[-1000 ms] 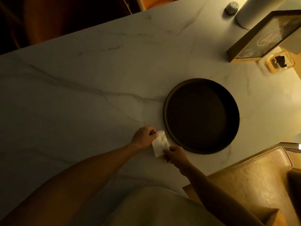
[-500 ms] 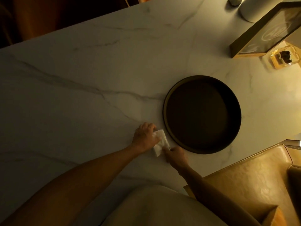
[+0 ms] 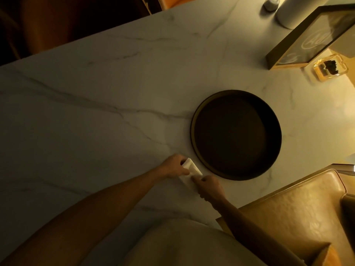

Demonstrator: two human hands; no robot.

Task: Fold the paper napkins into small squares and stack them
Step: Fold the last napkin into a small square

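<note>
Down at the near edge of the marble table [image 3: 96, 121], just left of the round dark tray [image 3: 194, 143], both hands are working one small white napkin [image 3: 189, 168]. It's lying on the tabletop, close to the tray's rim but not touching it as far as I can tell. It's already folded down pretty small, and one flap looks lifted and partway over, so I'd say this is the last fold or two on this napkin rather than the start.

Grip-wise: the left hand [image 3: 173, 167] has its fingers curled around the far left part of the paper, thumb on the near side, holding that flap up. The right hand [image 3: 209, 186] comes in from the near right with fingertips pinching the near corner, pretty much pinning it down. The light is dim and yellow, so the exact finger placement is a bit mushy.

I don't see any finished stack anywhere, and the tray looks dark inside with nothing I can make out in it. No other loose napkins in view either.

Next move, my guess: bring the lifted flap all the way over so the edges line up, press the crease flat with the fingertips, then set the little square wherever the stack is meant to go. Thin paper like this skews easily, so the pinned corner shouldn't slip.

Far right there's a framed sign [image 3: 311, 37], a small glass dish [image 3: 330, 69] and a white cylinder [image 3: 295, 10].
</note>
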